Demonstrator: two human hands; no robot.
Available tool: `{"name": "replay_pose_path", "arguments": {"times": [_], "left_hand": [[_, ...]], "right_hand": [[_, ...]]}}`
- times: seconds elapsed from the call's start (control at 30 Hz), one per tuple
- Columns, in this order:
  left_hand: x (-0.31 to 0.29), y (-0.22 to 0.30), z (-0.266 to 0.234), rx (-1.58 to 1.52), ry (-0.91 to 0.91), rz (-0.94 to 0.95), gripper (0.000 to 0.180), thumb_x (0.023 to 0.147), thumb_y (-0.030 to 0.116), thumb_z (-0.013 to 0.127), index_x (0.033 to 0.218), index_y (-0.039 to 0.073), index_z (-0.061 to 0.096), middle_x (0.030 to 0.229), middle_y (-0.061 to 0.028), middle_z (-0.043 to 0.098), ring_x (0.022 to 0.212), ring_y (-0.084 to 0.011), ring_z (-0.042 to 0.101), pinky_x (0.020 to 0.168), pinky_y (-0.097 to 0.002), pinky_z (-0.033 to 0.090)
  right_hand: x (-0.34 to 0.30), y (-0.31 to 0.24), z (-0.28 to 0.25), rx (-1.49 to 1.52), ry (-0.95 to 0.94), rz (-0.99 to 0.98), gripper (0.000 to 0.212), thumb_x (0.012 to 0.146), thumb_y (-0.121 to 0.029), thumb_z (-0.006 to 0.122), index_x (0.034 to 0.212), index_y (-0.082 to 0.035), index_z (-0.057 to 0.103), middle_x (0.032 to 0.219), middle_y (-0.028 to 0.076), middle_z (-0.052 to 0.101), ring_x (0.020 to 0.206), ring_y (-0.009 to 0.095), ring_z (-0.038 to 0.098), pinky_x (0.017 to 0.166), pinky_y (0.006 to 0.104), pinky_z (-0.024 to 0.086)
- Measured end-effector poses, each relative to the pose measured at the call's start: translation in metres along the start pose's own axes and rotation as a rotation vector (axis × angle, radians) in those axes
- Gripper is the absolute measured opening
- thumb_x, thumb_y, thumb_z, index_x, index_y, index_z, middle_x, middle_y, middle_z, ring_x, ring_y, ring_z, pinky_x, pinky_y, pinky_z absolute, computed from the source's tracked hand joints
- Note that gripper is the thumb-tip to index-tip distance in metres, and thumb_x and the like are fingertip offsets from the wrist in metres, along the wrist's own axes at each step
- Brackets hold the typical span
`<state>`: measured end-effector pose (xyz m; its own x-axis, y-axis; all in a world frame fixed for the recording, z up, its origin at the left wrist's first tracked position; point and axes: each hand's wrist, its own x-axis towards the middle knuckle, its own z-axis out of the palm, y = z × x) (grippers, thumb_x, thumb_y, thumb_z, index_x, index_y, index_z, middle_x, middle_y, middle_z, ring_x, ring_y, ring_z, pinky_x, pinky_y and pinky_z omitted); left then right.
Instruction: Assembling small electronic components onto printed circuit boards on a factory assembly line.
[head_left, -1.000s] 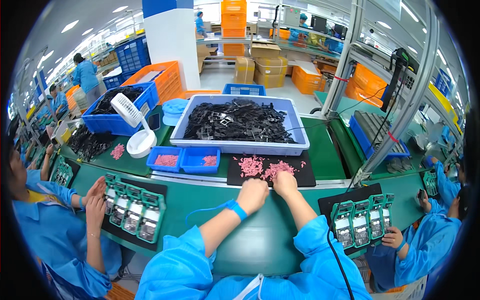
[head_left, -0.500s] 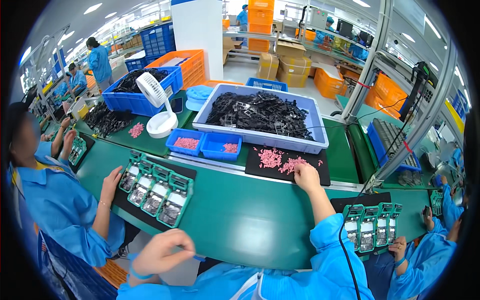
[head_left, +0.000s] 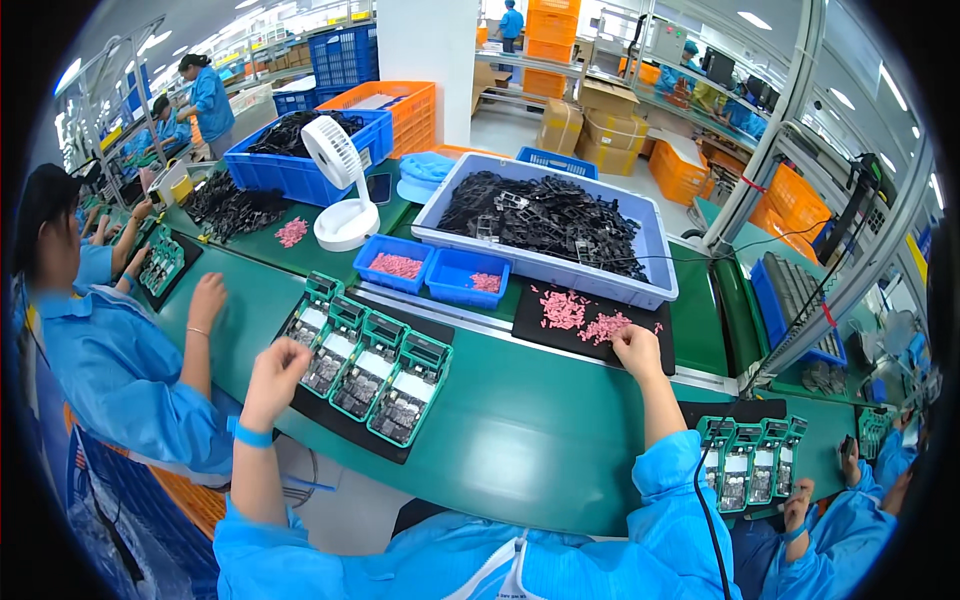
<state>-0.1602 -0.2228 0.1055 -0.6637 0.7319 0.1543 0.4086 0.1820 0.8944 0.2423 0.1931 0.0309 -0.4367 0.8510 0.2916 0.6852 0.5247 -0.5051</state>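
My left hand (head_left: 276,378) is raised over the near left end of a row of green-framed circuit boards (head_left: 368,372) on a black mat. Its fingers are curled in, and whatever they hold, if anything, is hidden. On a second black mat (head_left: 637,321), my right hand (head_left: 640,350) is at the edge of a loose heap of small pink pieces (head_left: 606,327). Thumb and fingers pinch together there; a piece between them cannot be made out. Another pink heap (head_left: 563,310) lies just left of it.
Beyond the mats stand two small blue bins (head_left: 466,278) with pink pieces and a large pale bin (head_left: 668,283) of black plastic parts. A white fan (head_left: 345,222) stands left of them. Co-workers sit on both sides; another green-framed row (head_left: 748,460) lies right. A black cable (head_left: 703,490) hangs down by my right arm.
My left hand has gone up and forward from near my body to the green-framed boards. That row has shifted right, and the left co-worker's hand has come away from it. My right hand stays at the pink heap.
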Motion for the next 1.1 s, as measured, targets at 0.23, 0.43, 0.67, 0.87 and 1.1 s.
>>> {"name": "replay_pose_path", "arguments": {"times": [0.23,0.43,0.67,0.87,1.1], "left_hand": [[0.083,-0.136,-0.037,0.512,0.450,0.153,0.013,0.081,0.014,0.065,0.080,0.001,0.062,0.094,-0.0145,0.066,0.087,-0.0279,0.063,0.078,-0.0350,0.048],[0.108,-0.128,-0.030,0.079,0.059,-0.272,0.008,0.080,0.009,0.067,0.079,0.002,0.064,0.071,-0.0006,0.060,0.064,-0.0106,0.053,0.058,-0.0275,0.043],[0.104,-0.120,-0.038,0.057,0.027,-0.310,0.007,0.078,0.007,0.068,0.082,0.002,0.065,0.075,-0.0014,0.062,0.067,-0.0110,0.054,0.062,-0.0267,0.044],[0.056,-0.090,-0.032,-0.084,-0.084,-0.404,0.009,0.084,0.011,0.067,0.086,0.004,0.063,0.076,0.0010,0.060,0.069,-0.0095,0.052,0.063,-0.0245,0.042],[-0.048,-0.037,-0.020,-0.207,-0.249,-0.593,0.007,0.088,0.012,0.063,0.084,0.007,0.060,0.080,0.0013,0.057,0.070,-0.0107,0.054,0.062,-0.0265,0.048]], "right_hand": [[-0.016,0.002,0.012,-0.258,0.061,-0.106,0.009,0.076,-0.011,0.059,0.075,-0.003,0.060,0.079,0.020,0.063,0.076,0.037,0.062,0.070,0.0469,0.050],[-0.026,0.008,0.000,-0.364,-0.006,-0.151,0.008,0.075,-0.004,0.055,0.078,0.001,0.061,0.084,0.021,0.064,0.081,0.036,0.063,0.073,0.0448,0.052],[-0.043,-0.041,0.008,-0.082,0.061,-0.084,0.010,0.081,-0.010,0.058,0.082,-0.001,0.059,0.083,0.020,0.063,0.080,0.037,0.062,0.071,0.0459,0.051],[-0.113,-0.125,0.052,0.976,-0.676,0.262,0.022,0.095,-0.018,0.055,0.106,0.001,0.055,0.106,0.012,0.060,0.101,0.020,0.060,0.087,0.0348,0.052],[-0.121,-0.132,0.047,0.845,-0.621,0.165,0.017,0.093,-0.020,0.057,0.096,-0.004,0.057,0.082,0.000,0.055,0.072,0.009,0.048,0.064,0.0251,0.042]]}}
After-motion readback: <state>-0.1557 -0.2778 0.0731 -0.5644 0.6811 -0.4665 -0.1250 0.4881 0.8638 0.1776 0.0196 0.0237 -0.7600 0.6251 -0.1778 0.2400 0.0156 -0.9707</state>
